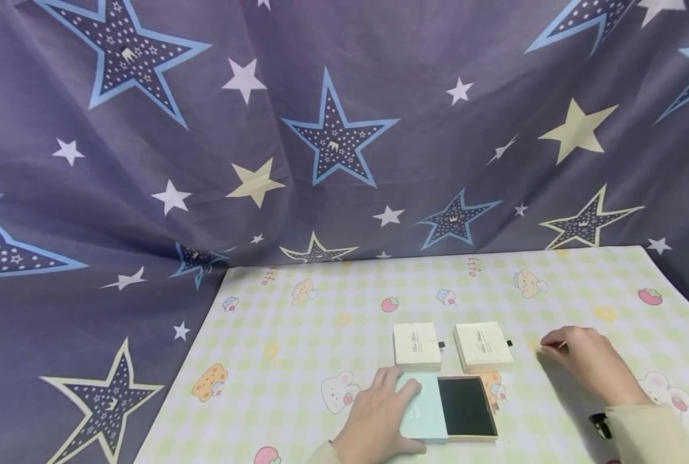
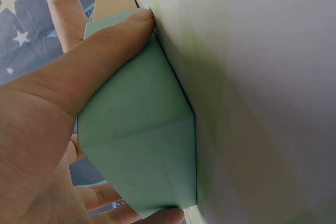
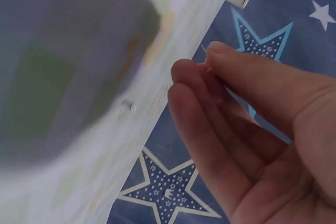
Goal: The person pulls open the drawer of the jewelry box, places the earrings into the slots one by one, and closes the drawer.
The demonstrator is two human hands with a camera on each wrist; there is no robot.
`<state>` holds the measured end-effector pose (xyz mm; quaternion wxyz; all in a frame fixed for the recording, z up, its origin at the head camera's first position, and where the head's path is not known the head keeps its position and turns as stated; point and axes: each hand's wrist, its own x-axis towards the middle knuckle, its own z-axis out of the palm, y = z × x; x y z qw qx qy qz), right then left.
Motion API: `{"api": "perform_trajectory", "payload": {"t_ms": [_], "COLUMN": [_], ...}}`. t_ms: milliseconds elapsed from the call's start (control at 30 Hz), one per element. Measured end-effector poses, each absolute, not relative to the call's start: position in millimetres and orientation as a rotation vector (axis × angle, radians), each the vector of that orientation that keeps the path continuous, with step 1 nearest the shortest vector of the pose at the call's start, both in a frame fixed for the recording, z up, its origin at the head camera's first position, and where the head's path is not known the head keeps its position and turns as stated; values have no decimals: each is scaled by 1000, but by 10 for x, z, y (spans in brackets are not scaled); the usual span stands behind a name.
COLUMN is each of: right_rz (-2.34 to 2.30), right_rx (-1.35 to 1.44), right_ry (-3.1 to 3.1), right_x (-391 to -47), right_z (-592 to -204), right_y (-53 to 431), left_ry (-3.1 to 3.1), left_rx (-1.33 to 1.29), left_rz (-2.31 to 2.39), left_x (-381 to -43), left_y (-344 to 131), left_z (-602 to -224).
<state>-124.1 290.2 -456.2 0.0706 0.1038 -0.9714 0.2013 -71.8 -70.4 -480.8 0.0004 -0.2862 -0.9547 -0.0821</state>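
On the table, a mint-green drawer box (image 1: 422, 409) lies with its drawer (image 1: 467, 407) slid out to the right, showing a black lining. My left hand (image 1: 376, 412) grips the sleeve of this box, thumb along the near side and fingers over the far side; the left wrist view shows the thumb pressed on the green wall (image 2: 142, 93). Off to the right of the drawer, my right hand (image 1: 590, 361) is held above the table, thumb and index finger pinching a tiny, thin, glinting piece (image 3: 209, 69). Its kind is too small to tell.
Behind the green box stand two cream drawer boxes (image 1: 416, 347) (image 1: 483, 347), each with a black pull tab on its right. A checked, cartoon-printed cloth (image 1: 298, 399) covers the table. A star-patterned curtain (image 1: 344, 212) hangs behind and at the left.
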Motion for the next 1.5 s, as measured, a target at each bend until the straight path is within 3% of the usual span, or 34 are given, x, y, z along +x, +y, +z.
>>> {"api": "perform_trajectory", "payload": {"t_ms": [600, 1267, 1500], "right_rz": [751, 803, 805], "right_rx": [476, 891, 916], "right_ry": [-2836, -2851, -2907], "right_x": [-1014, -954, -982], "right_z": [-4474, -4514, -4505], "right_y": [2363, 2042, 1923], "left_ry": [-2981, -2971, -2978], "left_rx": [-904, -908, -896], "left_rz": [-264, -242, -229], "left_x": [-706, -700, -701], "left_y": [-697, -698, -698], "left_z": [-4799, -4813, -4811]}}
